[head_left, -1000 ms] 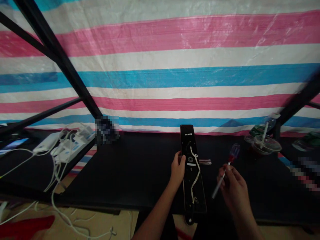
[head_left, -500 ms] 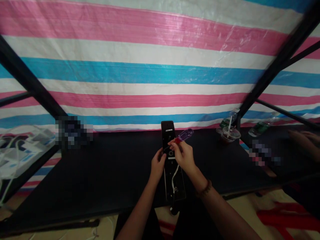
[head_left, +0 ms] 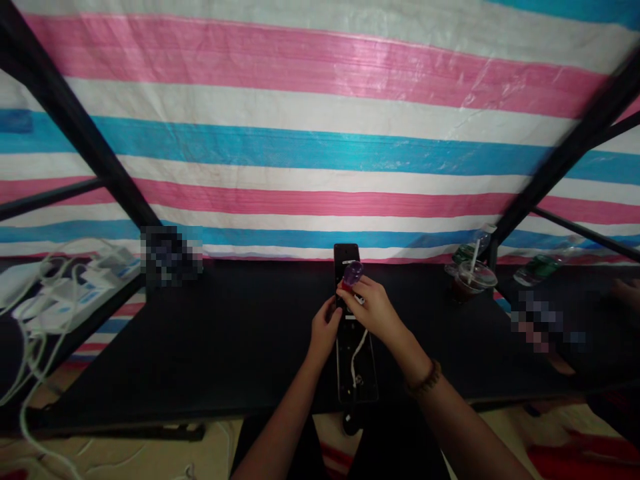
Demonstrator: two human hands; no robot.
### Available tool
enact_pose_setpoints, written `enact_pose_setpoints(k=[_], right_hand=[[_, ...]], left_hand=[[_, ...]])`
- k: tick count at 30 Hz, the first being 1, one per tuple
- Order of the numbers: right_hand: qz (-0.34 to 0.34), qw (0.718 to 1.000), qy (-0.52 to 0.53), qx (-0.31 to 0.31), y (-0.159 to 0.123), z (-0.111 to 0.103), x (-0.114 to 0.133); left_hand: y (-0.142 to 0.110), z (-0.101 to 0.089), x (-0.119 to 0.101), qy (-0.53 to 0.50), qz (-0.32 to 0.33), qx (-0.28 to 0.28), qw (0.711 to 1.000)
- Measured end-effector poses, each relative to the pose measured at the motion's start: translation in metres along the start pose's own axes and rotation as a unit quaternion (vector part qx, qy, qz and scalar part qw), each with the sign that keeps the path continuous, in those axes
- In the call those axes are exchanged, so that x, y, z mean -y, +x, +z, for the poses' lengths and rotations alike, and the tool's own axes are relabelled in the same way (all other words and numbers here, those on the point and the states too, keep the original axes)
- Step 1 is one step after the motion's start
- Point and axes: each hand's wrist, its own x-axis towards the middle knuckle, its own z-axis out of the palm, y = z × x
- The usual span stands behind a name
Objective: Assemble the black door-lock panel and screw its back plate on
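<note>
One long black device [head_left: 361, 367] lies on the black table [head_left: 240, 333], its long axis pointing toward the striped sheet [head_left: 280, 150]. The left hand [head_left: 325, 328] grips its left side, thumb on top; the right hand [head_left: 375, 305], forearm slanting from lower right, pinches a purple-handled screwdriver [head_left: 353, 273] over its far half.

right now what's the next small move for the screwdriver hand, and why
Probably straighten the screwdriver a little with the right hand: its handle looks tilted over the long black panel, which the left hand steadies; the tip is hidden.
</note>
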Motion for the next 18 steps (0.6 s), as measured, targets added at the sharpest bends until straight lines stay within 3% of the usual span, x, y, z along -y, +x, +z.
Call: enact_pose_setpoints(k=[7, 10, 14, 18], right_hand=[[0.055, 0.996, 0.066, -0.031, 0.002, 0.011, 0.0], [0.061, 0.995, 0.076, -0.03, -0.003, 0.018, 0.0], [0.074, 0.992, 0.09, -0.056, -0.004, 0.029, 0.0], [0.056, 0.99, 0.082, -0.103, -0.001, 0.032, 0.002]], left_hand=[[-0.011, 0.004, 0.002, 0.006, 0.041, -0.025, 0.999], [-0.011, 0.003, 0.0, 0.043, 0.112, -0.045, 0.992], [0.002, -0.003, -0.011, 0.159, 0.217, -0.062, 0.961], [0.015, -0.013, -0.028, 0.212, 0.259, -0.025, 0.942]])
